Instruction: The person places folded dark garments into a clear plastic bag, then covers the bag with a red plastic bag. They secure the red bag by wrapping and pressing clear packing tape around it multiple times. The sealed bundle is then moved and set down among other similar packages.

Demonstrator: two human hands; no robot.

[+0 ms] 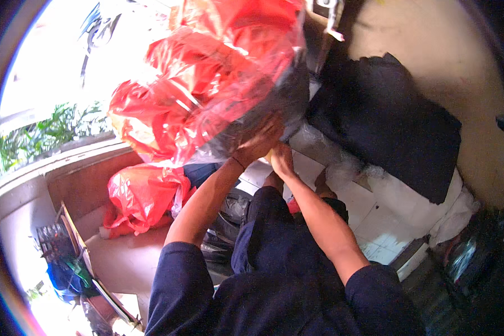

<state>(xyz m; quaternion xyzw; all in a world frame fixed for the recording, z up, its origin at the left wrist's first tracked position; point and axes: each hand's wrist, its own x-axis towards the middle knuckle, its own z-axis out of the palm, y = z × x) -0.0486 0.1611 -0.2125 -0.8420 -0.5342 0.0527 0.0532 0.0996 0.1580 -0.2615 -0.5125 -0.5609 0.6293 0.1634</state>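
Note:
A big bulging bundle of shiny red plastic bags (pixel 207 78) fills the top middle, with a clear plastic layer over a dark part on its right side. My left hand (pixel 261 140) is closed against the lower right of this bundle, gripping the plastic. Just below and touching it, my right hand (pixel 281 161) has its fingers curled together. What the right fingers pinch is hidden between the two hands. A smaller red plastic bag (pixel 145 193) lies on the ledge under the bundle, left of my left forearm.
Black cloth (pixel 392 123) is draped over whitish plastic-wrapped goods (pixel 403 196) on the right. Black plastic bags (pixel 221 241) lie beside my legs. White floor tiles (pixel 369 215) show by my feet. Lower left, a board (pixel 89 263) leans beside a blue bag (pixel 67 280). Green plants (pixel 50 134) grow outside.

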